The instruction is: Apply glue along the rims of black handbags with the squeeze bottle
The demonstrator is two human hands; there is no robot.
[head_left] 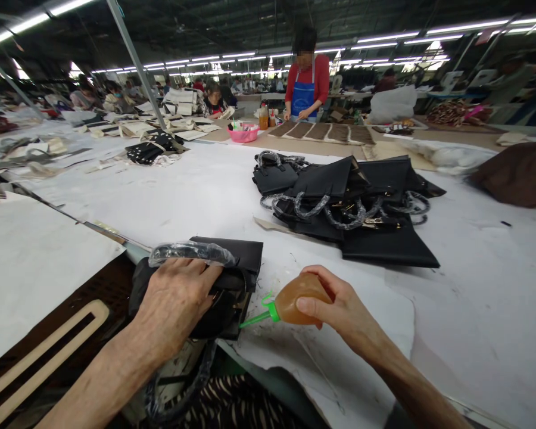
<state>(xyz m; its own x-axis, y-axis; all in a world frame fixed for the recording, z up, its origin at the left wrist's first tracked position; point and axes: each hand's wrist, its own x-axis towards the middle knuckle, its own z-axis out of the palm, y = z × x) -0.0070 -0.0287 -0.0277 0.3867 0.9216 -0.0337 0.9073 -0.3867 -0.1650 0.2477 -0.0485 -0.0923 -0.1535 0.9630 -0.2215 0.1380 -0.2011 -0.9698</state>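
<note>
My left hand [183, 292] is closed on a black handbag [232, 256] at the table's near edge, its fingers hooked over the bag's opening. One plastic-wrapped handle [192, 253] arches just above that hand, and another wrapped handle hangs down below the bag. In my right hand [335, 298] is a squeeze bottle [297, 298] of amber liquid, tilted on its side. Its green nozzle points left, with the tip at the bag's right edge; whether it touches is too fine to tell.
A pile of black handbags [352, 202] lies beyond my right hand. Farther back sit a pink basket [243, 134] and brown strips [321, 132], where a person in a blue apron [302, 98] stands. At lower left is a pale slotted frame [49, 351].
</note>
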